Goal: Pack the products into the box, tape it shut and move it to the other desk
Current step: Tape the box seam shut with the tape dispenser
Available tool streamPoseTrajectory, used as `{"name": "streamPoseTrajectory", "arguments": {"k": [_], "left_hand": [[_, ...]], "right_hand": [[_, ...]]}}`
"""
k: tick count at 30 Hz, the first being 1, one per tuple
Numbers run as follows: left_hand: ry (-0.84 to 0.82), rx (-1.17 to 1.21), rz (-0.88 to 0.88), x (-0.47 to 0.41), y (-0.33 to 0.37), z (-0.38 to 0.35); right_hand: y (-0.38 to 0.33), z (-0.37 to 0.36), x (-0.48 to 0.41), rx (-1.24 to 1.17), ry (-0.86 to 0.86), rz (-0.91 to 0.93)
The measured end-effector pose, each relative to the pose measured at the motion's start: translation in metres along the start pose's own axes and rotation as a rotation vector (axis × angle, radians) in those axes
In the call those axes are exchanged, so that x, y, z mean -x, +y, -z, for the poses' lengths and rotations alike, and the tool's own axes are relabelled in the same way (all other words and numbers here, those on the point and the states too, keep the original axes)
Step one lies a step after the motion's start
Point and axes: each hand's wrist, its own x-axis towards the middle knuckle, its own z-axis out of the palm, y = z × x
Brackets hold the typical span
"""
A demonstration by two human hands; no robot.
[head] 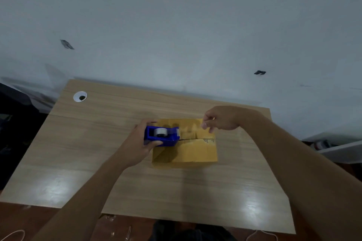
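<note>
The box (186,148) is shut, contents hidden; taut tape perhaps too blurred.

Both forearms are bare from the bottom edge of the view up to the wrists, with no sleeves showing. The left hand (139,141) and right hand (220,119) wear no gloves, rings or watch.

No text, label or number can be read here. Dark marks run along the flap seam of the cardboard box (186,143). They are too blurred to make out
</note>
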Motion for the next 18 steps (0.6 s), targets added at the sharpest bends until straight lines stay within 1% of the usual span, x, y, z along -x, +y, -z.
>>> {"name": "streamPoseTrajectory", "arguments": {"k": [3, 6, 9, 13, 18], "left_hand": [[0.054, 0.074, 0.072, 0.003, 0.000, -0.005], [0.088, 0.116, 0.067, 0.005, 0.009, -0.010], [0.137, 0.073, 0.047, 0.003, 0.029, -0.017], [0.136, 0.084, 0.038, 0.004, 0.049, -0.019], [0.139, -0.026, -0.050, 0.004, 0.060, -0.027]], "right_hand": [[0.033, -0.001, 0.013, -0.033, 0.014, -0.040], [0.056, -0.006, 0.020, -0.104, 0.021, -0.042], [0.072, -0.015, 0.021, -0.142, 0.015, -0.048], [0.085, -0.028, 0.016, -0.175, 0.024, -0.052], [0.104, -0.046, 0.012, -0.173, 0.060, -0.047]]}}
